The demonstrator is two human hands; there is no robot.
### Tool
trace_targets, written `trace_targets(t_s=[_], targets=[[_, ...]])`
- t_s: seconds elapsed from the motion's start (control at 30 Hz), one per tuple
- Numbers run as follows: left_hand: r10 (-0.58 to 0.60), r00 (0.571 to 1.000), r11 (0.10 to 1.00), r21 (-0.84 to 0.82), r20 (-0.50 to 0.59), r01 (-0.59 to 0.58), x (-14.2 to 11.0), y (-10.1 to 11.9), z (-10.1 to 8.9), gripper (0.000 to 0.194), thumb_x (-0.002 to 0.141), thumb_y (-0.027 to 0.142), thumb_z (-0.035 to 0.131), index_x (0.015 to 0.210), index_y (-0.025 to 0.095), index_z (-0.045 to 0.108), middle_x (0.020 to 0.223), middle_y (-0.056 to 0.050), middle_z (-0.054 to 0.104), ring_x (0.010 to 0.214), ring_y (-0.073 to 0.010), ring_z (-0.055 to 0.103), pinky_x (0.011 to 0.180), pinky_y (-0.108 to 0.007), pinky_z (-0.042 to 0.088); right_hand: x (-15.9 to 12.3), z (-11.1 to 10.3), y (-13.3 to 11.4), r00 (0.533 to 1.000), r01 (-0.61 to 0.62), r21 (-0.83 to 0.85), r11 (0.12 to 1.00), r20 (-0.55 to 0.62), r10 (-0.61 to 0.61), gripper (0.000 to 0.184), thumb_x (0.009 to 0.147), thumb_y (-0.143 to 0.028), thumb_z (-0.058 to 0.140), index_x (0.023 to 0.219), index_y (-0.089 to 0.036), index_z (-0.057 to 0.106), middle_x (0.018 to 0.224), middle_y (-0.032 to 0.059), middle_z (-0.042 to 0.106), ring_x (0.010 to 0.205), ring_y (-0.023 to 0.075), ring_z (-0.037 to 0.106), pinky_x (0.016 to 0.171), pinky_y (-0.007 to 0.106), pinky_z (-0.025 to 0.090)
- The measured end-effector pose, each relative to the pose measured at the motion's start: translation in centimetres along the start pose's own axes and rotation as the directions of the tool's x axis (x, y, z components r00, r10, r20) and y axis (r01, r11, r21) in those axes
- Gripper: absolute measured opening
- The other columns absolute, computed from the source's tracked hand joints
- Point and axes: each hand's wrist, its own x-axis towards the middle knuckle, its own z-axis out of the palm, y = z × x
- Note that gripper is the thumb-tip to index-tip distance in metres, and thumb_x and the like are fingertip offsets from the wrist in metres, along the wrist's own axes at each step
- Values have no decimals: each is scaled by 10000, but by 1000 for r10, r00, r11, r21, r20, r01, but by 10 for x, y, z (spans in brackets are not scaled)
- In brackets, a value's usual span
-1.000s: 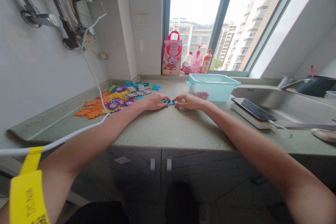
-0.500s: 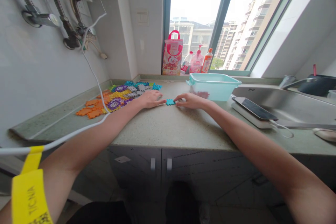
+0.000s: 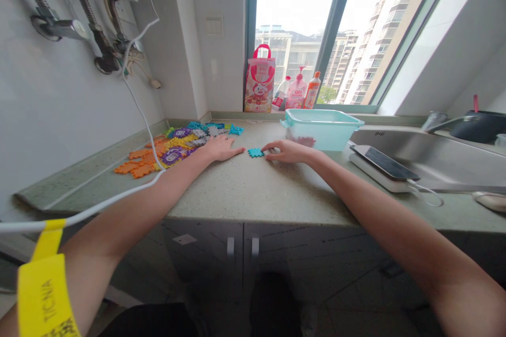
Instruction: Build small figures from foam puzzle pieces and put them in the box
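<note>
A small blue interlocking puzzle piece [image 3: 255, 152] with a toothed edge lies on the counter [image 3: 237, 195]. My right hand [image 3: 288, 151] pinches its right edge between thumb and fingers. To the left of the piece, my left hand [image 3: 221, 148] is apart from it, fingers spread, over the right side of a heap of similar pieces. In that heap are orange pieces [image 3: 144, 160], purple pieces [image 3: 174, 156], yellow pieces, grey pieces and blue pieces [image 3: 236, 130]. The left fingertips partly cover the grey ones.
Behind my right hand stands a light teal plastic tub [image 3: 336, 129] with something dark red inside. A phone [image 3: 383, 162] rests on a white box beside the sink [image 3: 454, 163]. A white cable [image 3: 142, 108] hangs over the left forearm. Bottles [image 3: 296, 92] and a pink bag [image 3: 260, 84] line the sill.
My left hand has drawn back left from the blue piece toward the heap, its fingers spreading. The right hand stays at the piece, which has shifted very slightly left.
</note>
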Motion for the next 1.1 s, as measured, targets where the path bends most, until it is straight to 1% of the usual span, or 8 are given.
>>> trace_targets(t_s=[0.2,0.37,0.47,0.57,0.7,0.83,0.97,1.1], targets=[[60,997,998,24,-50,-59,-1,5,0,820,1064,773,316,1621,214,538,1710,-193,486,1597,-378,409,1313,-622,260,0,0,-1,1000,-13,-22,1000,0,13,373,977,-410,764,1316,-265,818,1106,63,846,992,248,770,950,342,575],[134,981,991,8,-139,-134,3,21,8,599,1109,542,359,1568,245,603,1700,-122,520,1590,-299,430,1333,-524,271,4,3,-1,1000,-23,-46,999,-13,23,374,980,-390,760,1326,-258,816,1183,74,842,1028,254,778,946,326,570],[120,982,993,13,-148,-119,14,28,11,536,1104,383,337,1547,292,625,1657,-63,579,1528,-242,509,1304,-426,341,7,3,-2,1000,-17,-70,997,2,17,381,982,-382,748,1339,-264,812,1211,70,843,1064,254,781,946,305,562],[45,989,999,24,-141,-42,33,29,11,572,1081,339,336,1587,271,594,1650,-106,579,1489,-278,554,1250,-447,417,9,3,-2,999,-1,-93,996,34,5,427,1001,-373,720,1401,-238,783,1280,88,830,1142,265,771,982,303,547],[-75,990,997,18,-122,77,63,30,8,619,1067,480,362,1613,281,574,1613,-154,604,1453,-365,579,1183,-531,474,8,1,-3,999,5,-109,994,47,0,450,1017,-369,700,1434,-213,764,1319,114,816,1182,280,764,1010,319,538],[-147,983,989,12,-106,149,83,36,6,667,1030,579,420,1562,237,632,1553,-184,652,1400,-396,615,1169,-530,487,8,0,-4,999,25,-121,992,32,-21,446,1016,-370,710,1429,-216,772,1319,120,816,1184,280,767,1002,309,539],[-114,983,993,19,-141,118,82,42,8,630,1042,529,408,1486,188,696,1513,-208,674,1375,-413,630,1150,-549,505,8,0,-2,999,17,-132,991,29,-13,437,1014,-362,714,1429,-237,773,1274,102,833,1134,261,777,964,287,537],[-19,982,999,25,-185,24,60,48,11,545,1068,442,408,1397,182,755,1415,-192,734,1331,-387,668,1165,-516,501,4,-5,2,998,-28,-195,980,54,39,425,1022,-364,689,1425,-259,774,1262,86,838,1106,252,777,928,282,535]])
